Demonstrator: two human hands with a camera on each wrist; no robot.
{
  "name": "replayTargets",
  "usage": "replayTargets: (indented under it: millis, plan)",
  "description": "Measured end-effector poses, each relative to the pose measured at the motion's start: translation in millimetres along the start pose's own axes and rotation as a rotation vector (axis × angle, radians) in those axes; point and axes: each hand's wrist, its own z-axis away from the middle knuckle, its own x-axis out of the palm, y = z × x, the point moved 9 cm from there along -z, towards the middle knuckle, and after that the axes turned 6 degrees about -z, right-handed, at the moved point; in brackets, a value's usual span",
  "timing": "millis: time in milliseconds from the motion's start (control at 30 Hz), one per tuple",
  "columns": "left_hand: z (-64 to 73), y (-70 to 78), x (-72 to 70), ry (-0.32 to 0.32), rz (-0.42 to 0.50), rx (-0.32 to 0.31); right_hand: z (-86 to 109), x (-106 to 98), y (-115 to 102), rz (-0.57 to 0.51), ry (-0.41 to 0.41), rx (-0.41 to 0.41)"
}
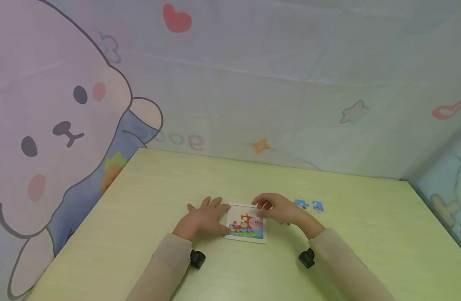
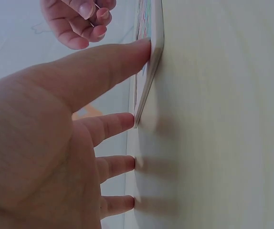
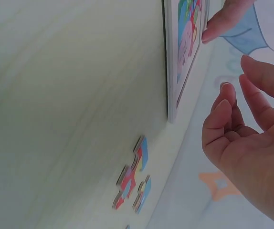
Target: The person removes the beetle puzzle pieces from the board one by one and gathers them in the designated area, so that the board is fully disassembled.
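Note:
A small jigsaw board with a white frame lies on the table, partly filled with a pink and red cartoon picture; its upper left is bare. My left hand is spread flat at the left edge, and its thumb touches the frame in the left wrist view. Over the upper right corner, my right hand hovers with loosely bent fingers. In the right wrist view, no piece shows between its fingers. Loose jigsaw pieces lie right of the board, partly hidden by that hand in the head view.
Two blue pieces, one beside another, lie beyond the right wrist. The pale wooden table ends at a printed cloth backdrop. Black wrist cameras, such as one, hang under both wrists.

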Motion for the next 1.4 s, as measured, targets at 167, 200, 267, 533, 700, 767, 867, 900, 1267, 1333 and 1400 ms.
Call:
replayTargets:
  millis: [167,200,267,533,700,767,867,900,1267,1333,1400]
  plan:
    - [0.5,0.6,-0.5,-0.004,-0.001,-0.002,-6.1,9.1,-0.8,-0.012,-0.014,0.009]
    - [0.6,0.6,-0.6,-0.005,-0.002,-0.002,-7.3,11.1,-0.2,-0.011,-0.017,0.016]
    - [0.6,0.5,-0.6,-0.005,-0.004,-0.001,-9.6,15.3,0.9,-0.011,-0.028,0.027]
    - [0.8,0.9,-0.9,-0.006,-0.006,0.003,-12.7,25.7,2.2,-0.02,-0.052,0.041]
    - [0.1,0.0,0.4,-0.016,-0.006,0.002,-12.7,28.2,3.7,-0.024,-0.058,0.05]
    - [0.2,0.1,0.5,-0.017,-0.004,0.002,-12.8,29.1,5.9,-0.035,-0.06,0.064]
    - [0.9,1.1,-0.4,-0.011,0.002,0.004,-13.0,30.9,9.9,-0.047,-0.063,0.08]
    - [1.2,1.4,-0.7,-0.01,0.001,0.005,-12.9,31.3,10.6,-0.044,-0.063,0.08]
    - [-7.6,-5.0,6.1,-0.01,-0.017,0.003,-14.3,32.4,8.0,0.006,-0.072,0.046]
    - [-5.7,-3.5,4.2,-0.013,-0.016,0.004,-15.0,32.9,6.6,0.019,-0.074,0.033]
    - [-3.8,-2.2,2.4,-0.015,-0.012,0.007,-15.8,33.8,5.4,0.037,-0.075,0.024]
